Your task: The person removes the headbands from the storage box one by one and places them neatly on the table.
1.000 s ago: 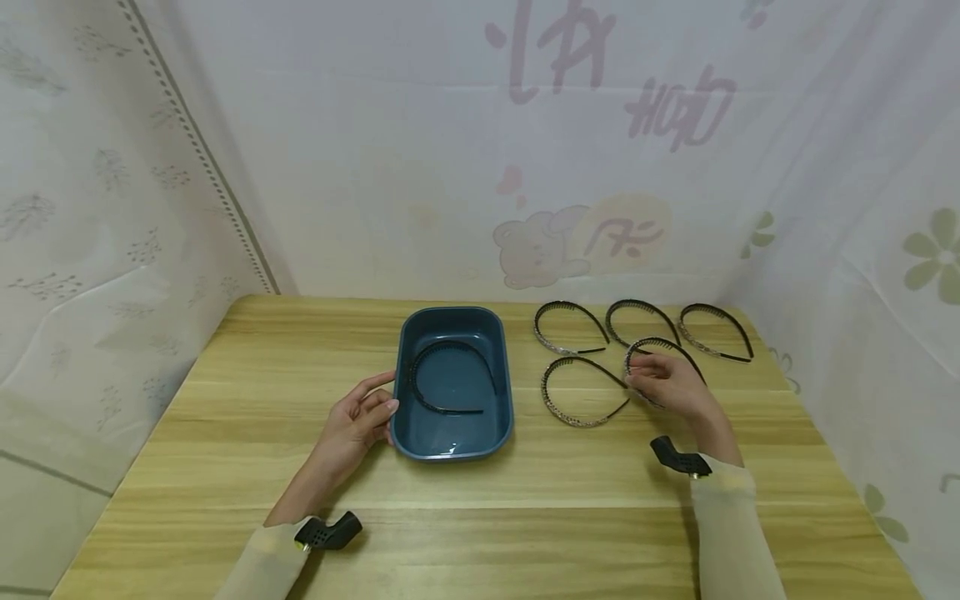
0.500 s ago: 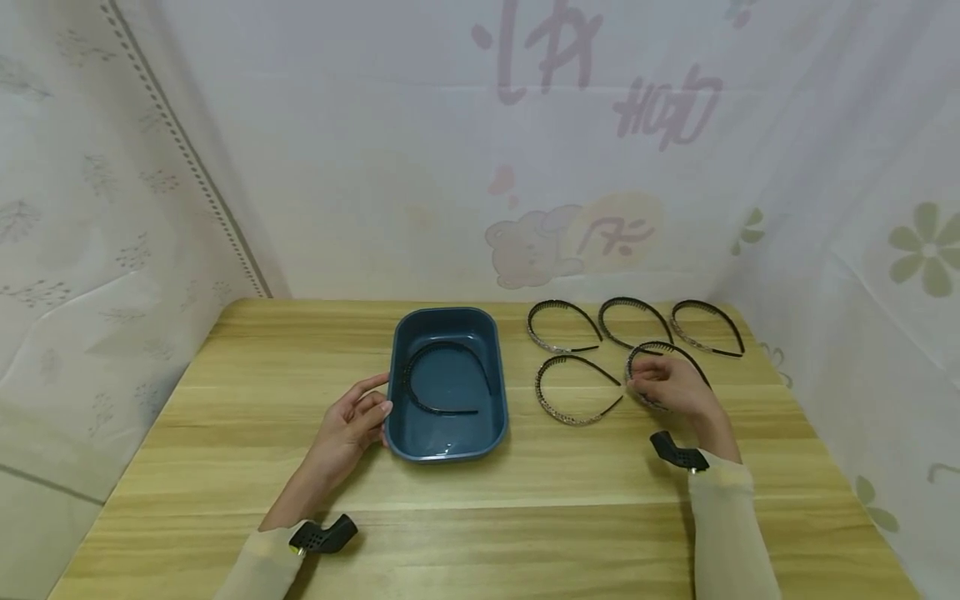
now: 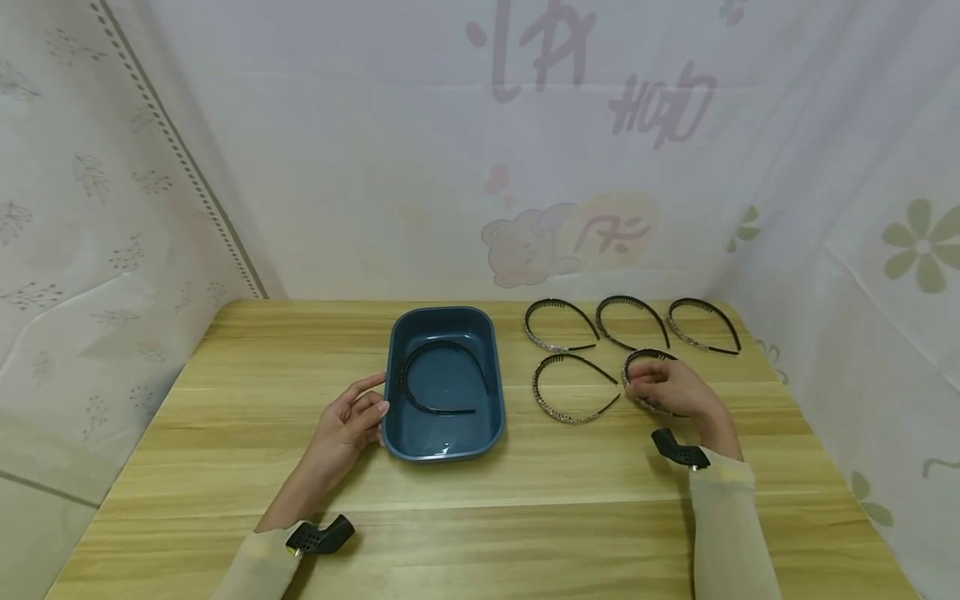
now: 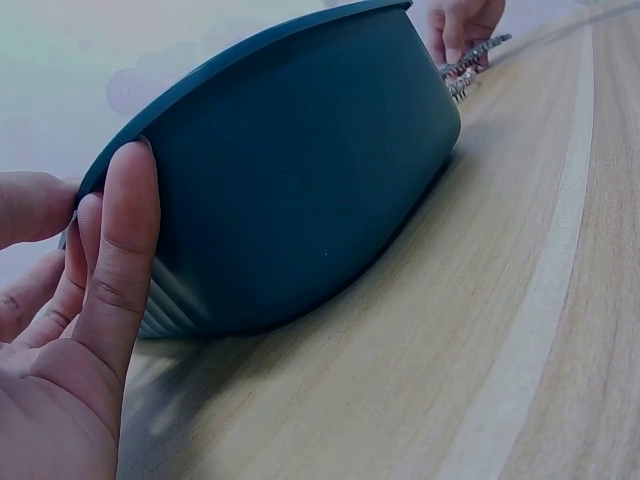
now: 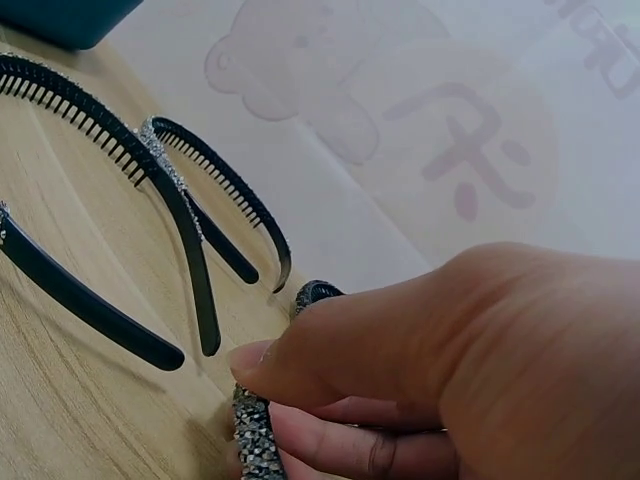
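Observation:
My left hand (image 3: 347, 429) grips the left rim of a dark blue plastic basin (image 3: 442, 457), thumb against its outer wall in the left wrist view. Inside the basin lies a black toothed headband (image 3: 450, 412). At the right, my right hand (image 3: 678, 392) pinches a headband with a glittery stone-covered band (image 5: 258, 440) between thumb and fingers, low over the table; part of it is hidden by the hand. To the left of that hand lies another glittery headband (image 3: 555, 412).
Along the table's back right lie more headbands: one at the left (image 3: 537, 338), one in the middle (image 3: 627, 298) and one at the right (image 3: 684, 337). The wooden table (image 3: 480, 542) ends at a printed cloth (image 3: 375, 167) behind and on both sides.
My right hand has lowered slightly, and the pinched headband now sits lower and flatter. The left hand stays on the basin. The head view has shifted a little.

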`<action>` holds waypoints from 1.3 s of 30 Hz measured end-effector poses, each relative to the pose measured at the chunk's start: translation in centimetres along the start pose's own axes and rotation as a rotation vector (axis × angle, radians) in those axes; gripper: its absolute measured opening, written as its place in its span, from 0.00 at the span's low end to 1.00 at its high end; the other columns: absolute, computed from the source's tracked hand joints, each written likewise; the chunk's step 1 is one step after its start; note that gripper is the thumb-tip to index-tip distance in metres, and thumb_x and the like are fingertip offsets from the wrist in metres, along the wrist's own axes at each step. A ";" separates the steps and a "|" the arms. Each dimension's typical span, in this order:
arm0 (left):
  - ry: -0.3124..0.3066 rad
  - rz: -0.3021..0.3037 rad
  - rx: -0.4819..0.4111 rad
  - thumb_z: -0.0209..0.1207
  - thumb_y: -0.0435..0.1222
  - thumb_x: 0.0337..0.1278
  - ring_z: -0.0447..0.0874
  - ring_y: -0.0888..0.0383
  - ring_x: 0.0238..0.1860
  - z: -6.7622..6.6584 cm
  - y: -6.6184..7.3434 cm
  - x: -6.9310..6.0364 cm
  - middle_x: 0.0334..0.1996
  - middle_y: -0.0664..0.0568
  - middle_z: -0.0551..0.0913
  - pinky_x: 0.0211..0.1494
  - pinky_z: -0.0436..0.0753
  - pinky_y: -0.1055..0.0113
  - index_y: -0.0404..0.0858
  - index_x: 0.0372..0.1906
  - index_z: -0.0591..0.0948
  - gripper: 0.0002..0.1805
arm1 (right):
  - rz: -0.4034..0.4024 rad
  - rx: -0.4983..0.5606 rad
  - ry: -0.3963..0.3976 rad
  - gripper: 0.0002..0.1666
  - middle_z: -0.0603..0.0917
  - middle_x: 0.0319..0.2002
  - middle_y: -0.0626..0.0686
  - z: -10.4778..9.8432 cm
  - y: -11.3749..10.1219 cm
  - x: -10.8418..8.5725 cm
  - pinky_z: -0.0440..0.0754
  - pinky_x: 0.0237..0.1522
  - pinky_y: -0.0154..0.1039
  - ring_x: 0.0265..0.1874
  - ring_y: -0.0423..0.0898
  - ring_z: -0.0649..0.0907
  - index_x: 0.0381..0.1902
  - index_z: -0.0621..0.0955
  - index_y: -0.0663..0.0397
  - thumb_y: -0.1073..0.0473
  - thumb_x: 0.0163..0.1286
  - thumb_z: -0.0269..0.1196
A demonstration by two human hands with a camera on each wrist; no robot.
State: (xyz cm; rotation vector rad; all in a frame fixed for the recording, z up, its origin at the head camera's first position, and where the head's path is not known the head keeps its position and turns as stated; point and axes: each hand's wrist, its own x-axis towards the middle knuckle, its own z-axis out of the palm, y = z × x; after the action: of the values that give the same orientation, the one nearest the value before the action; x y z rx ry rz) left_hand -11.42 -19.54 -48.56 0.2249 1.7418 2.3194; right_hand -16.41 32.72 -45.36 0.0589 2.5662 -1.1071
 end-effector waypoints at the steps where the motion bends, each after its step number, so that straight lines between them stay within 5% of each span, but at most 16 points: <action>1: 0.000 0.000 0.000 0.57 0.31 0.75 0.82 0.65 0.31 0.0 0.0 0.0 0.39 0.57 0.82 0.33 0.86 0.71 0.34 0.75 0.63 0.29 | -0.002 0.003 -0.007 0.27 0.86 0.52 0.61 0.0 -0.1 -0.1 0.83 0.39 0.36 0.41 0.44 0.84 0.63 0.79 0.62 0.51 0.73 0.66; 17: -0.001 -0.002 0.008 0.55 0.31 0.75 0.82 0.65 0.31 -0.1 -0.1 0.1 0.38 0.58 0.81 0.33 0.86 0.71 0.33 0.75 0.62 0.29 | -0.038 0.022 -0.080 0.26 0.86 0.49 0.60 -0.6 0.0 -0.6 0.83 0.37 0.35 0.39 0.45 0.83 0.63 0.78 0.66 0.55 0.73 0.65; 39: -0.017 0.015 0.006 0.54 0.31 0.77 0.81 0.65 0.31 -0.1 -0.2 0.1 0.38 0.57 0.82 0.33 0.86 0.72 0.33 0.75 0.62 0.28 | -0.033 0.029 -0.075 0.26 0.86 0.46 0.61 -0.5 0.0 -0.9 0.83 0.36 0.35 0.37 0.45 0.83 0.61 0.78 0.69 0.58 0.72 0.66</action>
State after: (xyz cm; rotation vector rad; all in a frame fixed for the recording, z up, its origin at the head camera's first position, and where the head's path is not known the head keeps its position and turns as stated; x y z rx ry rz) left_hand -11.55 -19.58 -48.84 0.2586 1.7448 2.3167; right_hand -15.76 33.22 -44.77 -0.0178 2.4939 -1.1365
